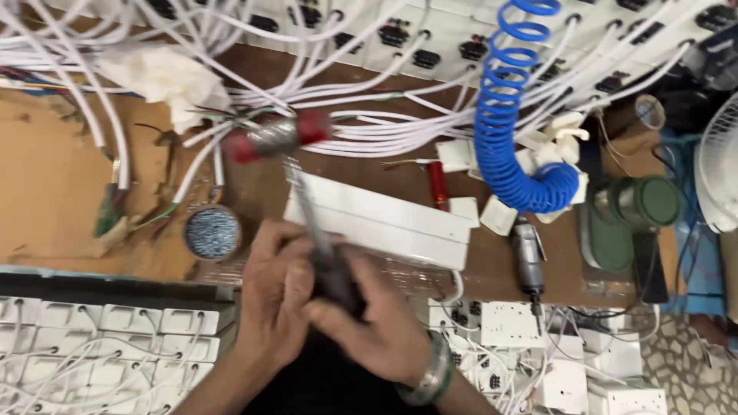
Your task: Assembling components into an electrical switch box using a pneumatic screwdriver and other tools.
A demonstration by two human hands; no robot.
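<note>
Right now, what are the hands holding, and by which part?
Both the left hand and right hand grip a mallet by its dark handle end.

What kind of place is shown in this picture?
Probably a small workshop for assembling electrical socket boxes. Many white socket boxes with white cables lie around the wooden workbench, a blue coiled air hose hangs down, and both hands grip a small hammer.

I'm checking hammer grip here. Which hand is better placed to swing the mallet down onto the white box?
Probably the right hand: it wraps the mallet handle's dark grip end. The left hand only cups beside it, nearer the white box.
</note>
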